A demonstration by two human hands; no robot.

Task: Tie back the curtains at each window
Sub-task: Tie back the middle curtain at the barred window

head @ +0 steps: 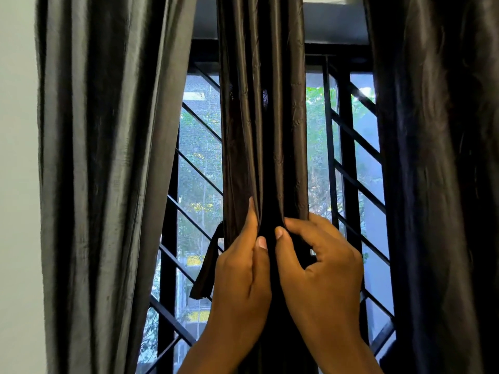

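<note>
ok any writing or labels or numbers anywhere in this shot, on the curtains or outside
None can be read. The middle curtain, which the left hand and right hand gather, shows plain fabric, as does the tie strip. Yellow patches beyond the window grille are too blurred to tell.

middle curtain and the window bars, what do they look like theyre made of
Middle curtain: thin woven fabric with a satin-like sheen, probably polyester or a silk lookalike; light streaks run along its soft vertical folds. Both hands grip it.
Window bars: likely metal painted black; they are thin, straight and rigid, with a dull even finish. I cannot tell whether they are steel or aluminium.
</note>
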